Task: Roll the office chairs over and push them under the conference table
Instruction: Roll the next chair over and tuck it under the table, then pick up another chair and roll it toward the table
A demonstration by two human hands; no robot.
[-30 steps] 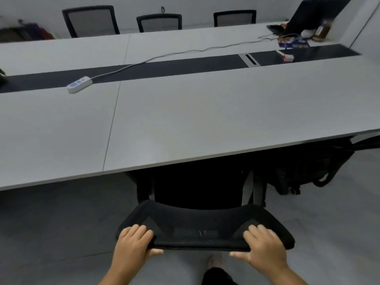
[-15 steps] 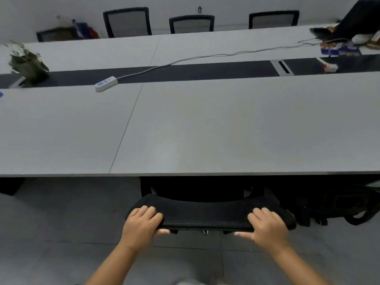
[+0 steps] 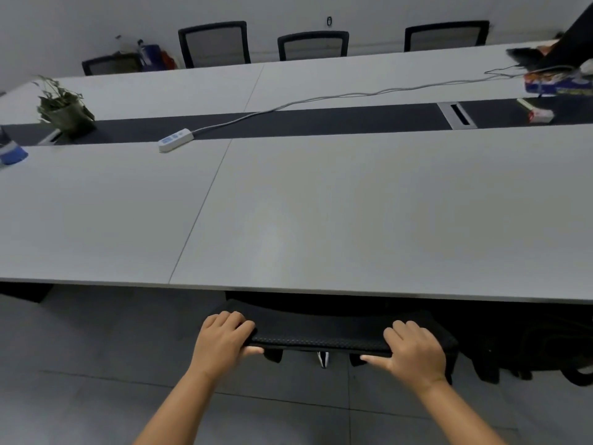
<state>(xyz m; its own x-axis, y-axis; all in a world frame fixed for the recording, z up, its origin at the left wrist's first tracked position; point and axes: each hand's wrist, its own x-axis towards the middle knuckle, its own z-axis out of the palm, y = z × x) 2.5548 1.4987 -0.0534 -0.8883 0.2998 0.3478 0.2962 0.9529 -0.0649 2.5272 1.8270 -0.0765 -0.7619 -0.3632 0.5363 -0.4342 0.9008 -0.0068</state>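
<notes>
A black mesh office chair stands right at the near edge of the long grey conference table; only the top of its backrest shows, the seat is hidden under the tabletop. My left hand grips the left end of the backrest top, fingers over it and thumb beneath. My right hand grips the right end the same way. A second black chair sits under the table edge to the right.
Three more chairs line the table's far side. On the table lie a white power strip with its cable, a potted plant at the left, and a laptop with clutter at the far right. Grey tiled floor surrounds me.
The chair has rolled forward, its backrest now close to the table edge and the seat gone from sight. Both hands kept their grip and my view panned left.
</notes>
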